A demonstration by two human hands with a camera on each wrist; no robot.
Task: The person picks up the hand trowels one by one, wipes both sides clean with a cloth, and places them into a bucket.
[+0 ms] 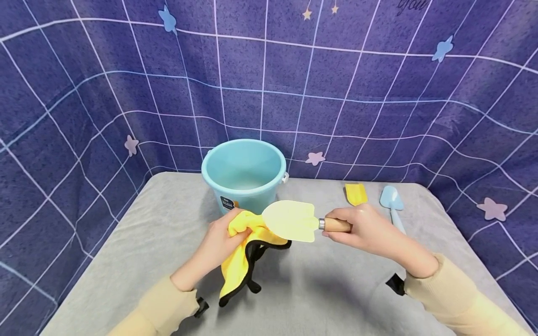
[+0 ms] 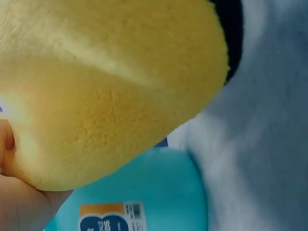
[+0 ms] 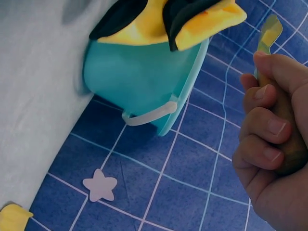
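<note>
My left hand (image 1: 224, 235) grips a fluffy yellow cloth with black edging (image 1: 236, 268), which hangs down in folds in front of the bucket. In the left wrist view the cloth (image 2: 120, 96) fills much of the picture, pinched at the left edge. My right hand (image 1: 363, 228) holds a trowel by its wooden handle (image 1: 338, 225), fingers wrapped round it in the right wrist view. The trowel's pale yellow blade (image 1: 292, 220) points left and overlaps the cloth in the head view. Behind both stands a light blue bucket (image 1: 248, 186), with a label on its front.
A small yellow scoop-like piece (image 1: 356, 194) and a light blue toy shovel (image 1: 391, 198) lie at the back right of the grey-covered table (image 1: 138, 233). A purple gridded curtain with stars (image 1: 319, 70) surrounds the table's back and sides.
</note>
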